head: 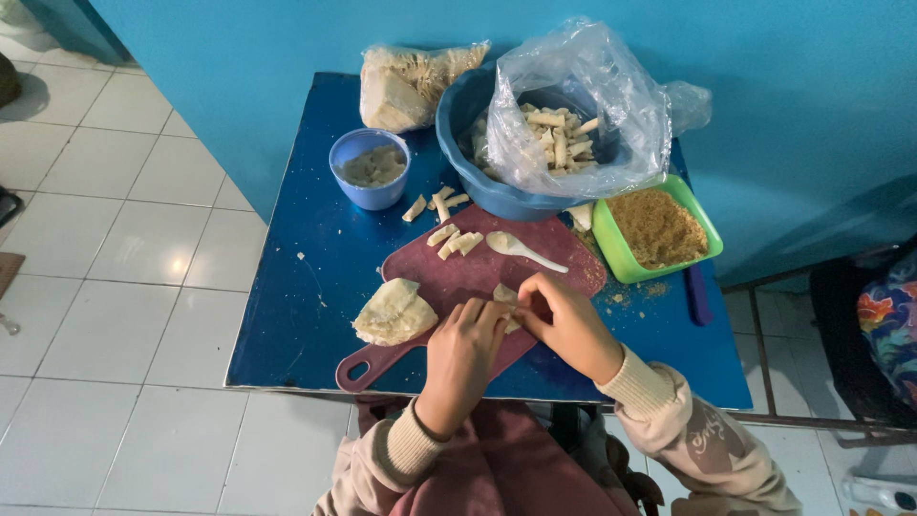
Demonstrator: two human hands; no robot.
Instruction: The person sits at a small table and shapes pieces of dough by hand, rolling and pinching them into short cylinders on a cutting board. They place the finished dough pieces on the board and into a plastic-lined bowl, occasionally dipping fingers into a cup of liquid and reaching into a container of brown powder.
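You are in a home kitchen corner, or a small food-making spot in a house. You sit at a small blue table [287, 315] pushed against a painted blue wall [287, 38], over a white tiled floor [115, 287]. On the table lie a dark red cutting board [458, 277], a blue basin [497, 196] lined with a plastic bag [611, 86] of pale cut strips, a small blue bowl [370, 170], a green tray [619, 250] of crumbs and a white spoon [521, 248].

- One head-worn view, looking steeply down from above the person's chest.
- It faces the blue table [287, 315] and the wall behind, fairly near.
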